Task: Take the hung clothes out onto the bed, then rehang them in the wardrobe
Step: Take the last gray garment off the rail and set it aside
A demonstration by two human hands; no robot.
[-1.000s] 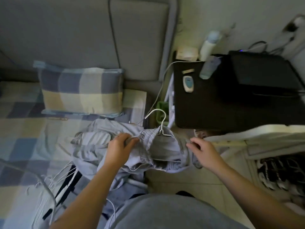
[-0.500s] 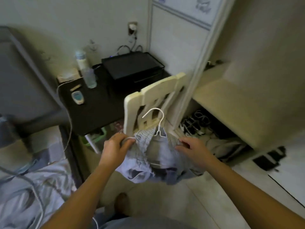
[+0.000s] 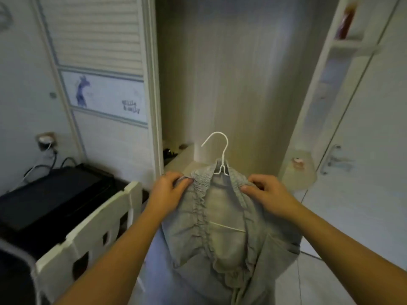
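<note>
You have the grey garment (image 3: pixel 222 216) up in front of the open wardrobe (image 3: pixel 220 73), its gathered elastic waistband stretched wide over a white wire hanger (image 3: pixel 223 160). Your left hand (image 3: pixel 169 190) and right hand (image 3: pixel 266 192) each pinch one side of that waistband. The hanger's hook stands upright before the wardrobe's pale wood-grain back panel, and the cloth hangs down below it.

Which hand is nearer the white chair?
The left hand, gripping the grey garment beside the white chair; the right hand grips its opposite edge, farther off.
</note>
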